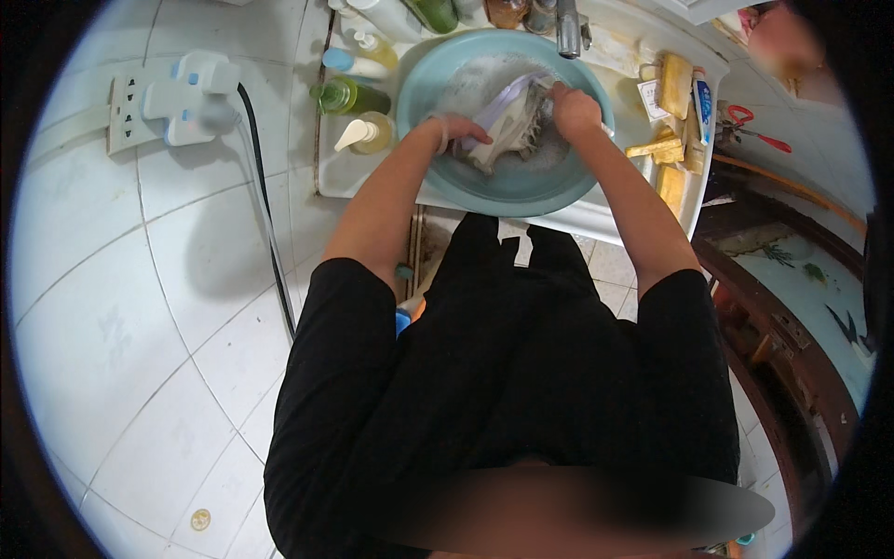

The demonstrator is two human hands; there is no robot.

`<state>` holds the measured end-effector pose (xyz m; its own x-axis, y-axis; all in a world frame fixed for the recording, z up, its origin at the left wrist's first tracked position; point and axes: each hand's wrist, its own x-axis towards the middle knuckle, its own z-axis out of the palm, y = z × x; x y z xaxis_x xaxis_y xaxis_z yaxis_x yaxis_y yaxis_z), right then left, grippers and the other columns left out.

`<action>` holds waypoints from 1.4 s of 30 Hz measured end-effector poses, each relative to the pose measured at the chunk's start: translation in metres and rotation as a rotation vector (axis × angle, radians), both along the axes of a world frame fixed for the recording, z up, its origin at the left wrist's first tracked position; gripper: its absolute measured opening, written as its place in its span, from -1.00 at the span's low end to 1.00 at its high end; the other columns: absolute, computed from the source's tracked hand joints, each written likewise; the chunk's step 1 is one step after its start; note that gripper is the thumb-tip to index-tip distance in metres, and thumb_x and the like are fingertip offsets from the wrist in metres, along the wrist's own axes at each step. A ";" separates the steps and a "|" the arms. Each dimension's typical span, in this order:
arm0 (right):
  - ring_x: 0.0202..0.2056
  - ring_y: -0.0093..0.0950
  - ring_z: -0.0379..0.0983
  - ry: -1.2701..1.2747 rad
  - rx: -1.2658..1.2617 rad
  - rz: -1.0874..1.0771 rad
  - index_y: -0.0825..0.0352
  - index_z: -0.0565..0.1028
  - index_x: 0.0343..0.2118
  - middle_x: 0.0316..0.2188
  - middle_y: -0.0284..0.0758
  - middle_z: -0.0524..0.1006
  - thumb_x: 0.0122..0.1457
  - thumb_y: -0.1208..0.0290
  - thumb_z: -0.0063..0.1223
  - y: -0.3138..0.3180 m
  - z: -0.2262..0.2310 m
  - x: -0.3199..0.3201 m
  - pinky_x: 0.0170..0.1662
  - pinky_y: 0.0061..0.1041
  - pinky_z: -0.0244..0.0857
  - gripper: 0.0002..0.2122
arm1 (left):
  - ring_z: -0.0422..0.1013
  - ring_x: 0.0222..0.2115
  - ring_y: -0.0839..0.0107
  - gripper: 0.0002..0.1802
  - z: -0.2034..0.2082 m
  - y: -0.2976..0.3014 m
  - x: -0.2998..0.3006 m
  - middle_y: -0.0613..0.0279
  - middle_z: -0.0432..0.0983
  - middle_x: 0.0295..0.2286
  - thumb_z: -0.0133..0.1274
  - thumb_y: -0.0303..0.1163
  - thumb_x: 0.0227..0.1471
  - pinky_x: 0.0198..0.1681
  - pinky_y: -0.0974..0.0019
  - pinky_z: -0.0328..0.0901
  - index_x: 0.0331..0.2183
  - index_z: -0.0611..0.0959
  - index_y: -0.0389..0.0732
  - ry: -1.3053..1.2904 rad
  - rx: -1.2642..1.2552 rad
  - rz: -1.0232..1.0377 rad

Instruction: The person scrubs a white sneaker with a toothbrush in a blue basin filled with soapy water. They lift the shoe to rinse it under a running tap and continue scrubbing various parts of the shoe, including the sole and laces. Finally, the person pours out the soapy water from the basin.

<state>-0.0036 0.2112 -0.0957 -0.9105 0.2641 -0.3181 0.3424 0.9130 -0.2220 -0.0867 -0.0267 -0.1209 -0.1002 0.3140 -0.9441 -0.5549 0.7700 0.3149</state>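
A light blue-green basin point(419, 182) of sudsy water sits in the white sink. Inside it, tilted at the water, is a wet white and lavender shoe point(507, 126) with a jagged, chunky sole along its right side. My left hand point(461, 130) reaches in from the left, fingers closed on the shoe's near left side. A clear band circles that wrist. On the far right side, my right hand point(575, 112) is curled at the shoe's upper end, gripping it. Some of its fingertips are hidden, and whether anything else is in that hand cannot be made out.
Pump bottles point(366, 133) and a green bottle point(349, 96) line the sink's left. A metal faucet point(568, 33) overhangs the basin's far rim. Yellow soap bars point(675, 84) and a tube point(702, 107) lie right; red scissors point(759, 130) hang beyond. Left, plugs point(191, 98) fill a wall socket strip.
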 end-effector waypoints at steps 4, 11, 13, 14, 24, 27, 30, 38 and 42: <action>-0.26 -0.11 0.48 -0.029 -0.191 -0.098 0.39 0.46 -0.26 -0.33 -0.08 0.53 0.16 0.32 -0.28 0.027 -0.039 -0.020 -0.18 -0.21 0.35 -0.72 | 0.37 -0.18 0.25 -0.29 0.043 0.014 0.015 0.05 0.44 -0.17 0.24 -0.08 -0.23 -0.12 0.18 0.26 -0.05 0.46 -0.27 -0.007 0.015 0.061; -0.18 -0.21 0.39 -0.177 -0.650 -0.439 0.42 0.42 -0.22 -0.24 -0.03 0.45 0.24 0.23 -0.37 -0.001 -0.083 -0.007 -0.17 -0.29 0.28 -0.64 | 0.31 -0.07 0.13 -0.21 0.040 0.040 0.035 0.02 0.34 -0.04 0.16 0.05 -0.18 0.01 0.06 0.17 0.03 0.37 -0.21 -0.023 0.040 0.140; -0.44 -0.36 0.35 -0.215 -1.085 -0.559 0.38 0.40 -0.27 -0.42 -0.17 0.43 0.24 0.21 -0.31 0.005 -0.087 -0.004 -0.43 -0.37 0.25 -0.68 | 0.31 -0.06 0.13 -0.22 0.027 0.035 0.033 0.02 0.33 -0.03 0.14 0.05 -0.16 0.00 0.02 0.19 0.03 0.36 -0.21 -0.044 0.038 0.193; -0.60 -0.44 0.31 -0.238 -1.335 -0.629 0.36 0.40 -0.32 -0.53 -0.26 0.41 0.24 0.21 -0.27 0.009 -0.089 -0.002 -0.58 -0.43 0.21 -0.71 | 0.31 -0.06 0.13 -0.24 0.022 0.027 0.029 0.01 0.33 -0.03 0.13 0.05 -0.14 -0.02 0.00 0.20 0.03 0.37 -0.21 -0.077 0.067 0.248; -0.49 -0.26 0.49 -0.311 -0.271 0.186 0.34 0.51 -0.33 -0.50 -0.11 0.53 0.13 0.35 -0.19 0.015 -0.096 -0.015 -0.40 -0.31 0.33 -0.77 | 0.28 -0.04 0.11 -0.40 0.059 0.005 0.014 0.10 0.33 -0.03 -0.07 -0.02 -0.04 0.00 -0.08 0.15 0.00 0.38 -0.14 -0.255 0.229 0.674; -0.49 -0.12 0.48 0.346 -0.386 -0.023 0.31 0.45 -0.31 -0.53 -0.10 0.52 0.14 0.34 -0.19 -0.001 -0.032 -0.005 -0.38 -0.19 0.33 -0.80 | 0.26 -0.04 0.12 -0.41 0.061 0.004 0.019 0.11 0.32 -0.02 -0.13 -0.01 -0.03 0.02 -0.09 0.09 0.01 0.37 -0.11 -0.307 0.234 0.737; -0.51 -0.14 0.49 0.206 -0.174 0.285 0.28 0.39 -0.27 -0.55 -0.12 0.52 0.16 0.33 -0.22 -0.030 0.082 0.028 -0.45 -0.17 0.36 -0.82 | 0.26 -0.06 0.12 -0.42 0.056 0.007 0.020 0.14 0.32 -0.03 -0.19 0.01 -0.01 0.00 -0.09 0.09 0.01 0.38 -0.08 -0.325 0.215 0.769; -0.55 -0.22 0.51 0.207 -0.114 0.272 0.25 0.38 -0.31 -0.61 -0.18 0.52 0.18 0.30 -0.22 -0.060 0.123 0.034 -0.55 -0.25 0.36 -0.84 | 0.28 -0.10 0.18 -0.47 0.069 0.037 0.017 0.17 0.36 -0.10 -0.34 0.05 0.03 -0.07 -0.09 0.11 -0.06 0.43 -0.01 -0.318 0.277 0.878; -0.58 -0.22 0.49 0.247 -0.123 0.193 0.25 0.37 -0.33 -0.63 -0.20 0.51 0.19 0.27 -0.21 -0.067 0.124 0.059 -0.57 -0.24 0.34 -0.83 | 0.28 -0.14 0.15 -0.46 0.075 0.037 0.011 0.17 0.36 -0.11 -0.37 0.06 0.03 -0.09 -0.11 0.12 -0.08 0.44 -0.01 -0.432 0.385 1.017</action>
